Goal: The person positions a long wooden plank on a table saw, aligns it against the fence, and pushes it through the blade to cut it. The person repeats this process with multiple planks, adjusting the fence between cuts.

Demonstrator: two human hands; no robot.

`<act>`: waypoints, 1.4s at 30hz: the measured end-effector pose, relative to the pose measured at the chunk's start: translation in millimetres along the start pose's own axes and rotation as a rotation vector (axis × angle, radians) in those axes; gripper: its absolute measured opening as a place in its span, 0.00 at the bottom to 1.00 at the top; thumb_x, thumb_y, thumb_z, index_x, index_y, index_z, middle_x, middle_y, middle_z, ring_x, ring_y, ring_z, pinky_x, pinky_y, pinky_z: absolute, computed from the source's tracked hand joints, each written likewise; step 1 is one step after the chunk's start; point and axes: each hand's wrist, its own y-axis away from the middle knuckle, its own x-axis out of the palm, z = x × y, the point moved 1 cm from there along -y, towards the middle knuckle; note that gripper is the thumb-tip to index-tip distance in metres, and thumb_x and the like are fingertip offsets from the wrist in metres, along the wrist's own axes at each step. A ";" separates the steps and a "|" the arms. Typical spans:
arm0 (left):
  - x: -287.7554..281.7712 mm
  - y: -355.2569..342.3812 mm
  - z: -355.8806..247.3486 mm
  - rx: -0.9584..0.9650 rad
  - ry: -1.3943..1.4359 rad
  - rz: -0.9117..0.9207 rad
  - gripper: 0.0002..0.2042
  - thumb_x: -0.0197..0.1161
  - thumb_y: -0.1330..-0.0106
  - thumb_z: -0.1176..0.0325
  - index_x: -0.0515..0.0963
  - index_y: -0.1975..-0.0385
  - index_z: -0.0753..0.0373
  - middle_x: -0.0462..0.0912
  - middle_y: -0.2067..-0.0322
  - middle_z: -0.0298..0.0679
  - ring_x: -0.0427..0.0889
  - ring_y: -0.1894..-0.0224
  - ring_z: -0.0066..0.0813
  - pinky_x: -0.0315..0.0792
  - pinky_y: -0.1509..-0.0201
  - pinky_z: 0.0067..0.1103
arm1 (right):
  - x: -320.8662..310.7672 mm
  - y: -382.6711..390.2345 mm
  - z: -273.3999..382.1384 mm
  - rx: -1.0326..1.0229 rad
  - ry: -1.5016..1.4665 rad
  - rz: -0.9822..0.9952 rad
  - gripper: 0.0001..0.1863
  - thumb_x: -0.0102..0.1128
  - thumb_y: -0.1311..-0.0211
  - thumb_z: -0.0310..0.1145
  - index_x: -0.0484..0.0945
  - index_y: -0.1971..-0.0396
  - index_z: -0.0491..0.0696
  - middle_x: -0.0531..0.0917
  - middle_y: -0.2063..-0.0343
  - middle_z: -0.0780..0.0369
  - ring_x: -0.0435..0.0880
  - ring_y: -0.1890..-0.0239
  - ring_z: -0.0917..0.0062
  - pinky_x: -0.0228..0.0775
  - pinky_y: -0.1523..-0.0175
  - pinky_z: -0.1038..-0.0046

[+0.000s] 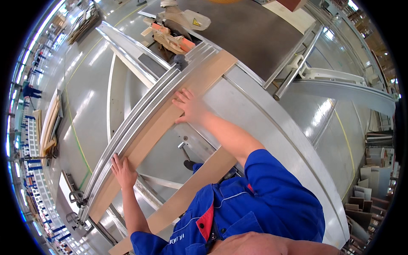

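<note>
A long, narrow brown board [149,129] lies along a ribbed aluminium fence [127,134] that curves across the view. My right hand [190,109] rests on the board's upper stretch, fingers spread and palm down. Farther down to the left, my left hand [124,171] touches the same board, its fingertips at the edge beside the fence and its fingers loosely apart. Neither hand grips anything that I can see. The board's upper end reaches over a grey metal sliding table [246,111]. Close to my body runs a second brown board [193,185], roughly parallel to the first.
Ahead stands a saw guard [187,18] with offcuts [170,39] heaped beside it. A dark machine table [246,38] lies beyond the sliding table. Metal clamps [77,199] sit at the fence's lower end. Stacked panels [52,123] stand at left, and a distant person [30,91] is there.
</note>
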 end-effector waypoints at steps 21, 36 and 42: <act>-37.4 -52.8 -47.5 -0.041 0.013 0.103 0.70 0.84 0.69 0.39 0.48 0.20 0.45 0.56 0.28 0.56 0.52 0.24 0.60 0.41 0.23 0.64 | -19.3 -30.9 40.8 0.105 0.244 0.280 0.56 0.81 0.62 0.63 0.74 0.32 0.47 0.67 0.27 0.49 0.62 0.24 0.49 0.58 0.26 0.46; -56.9 -75.5 -25.6 -0.055 0.042 0.032 0.69 0.84 0.69 0.41 0.50 0.20 0.42 0.56 0.30 0.52 0.53 0.25 0.56 0.42 0.23 0.63 | -30.8 -89.8 61.2 0.147 0.355 0.423 0.57 0.85 0.63 0.59 0.73 0.35 0.38 0.65 0.27 0.43 0.65 0.26 0.45 0.72 0.31 0.55; -57.1 -143.5 4.8 -0.066 0.005 0.058 0.69 0.84 0.69 0.41 0.49 0.20 0.41 0.56 0.30 0.52 0.53 0.25 0.55 0.42 0.23 0.62 | -20.5 -164.4 58.4 0.149 0.342 0.438 0.56 0.85 0.63 0.59 0.74 0.37 0.37 0.65 0.27 0.42 0.65 0.27 0.43 0.72 0.30 0.56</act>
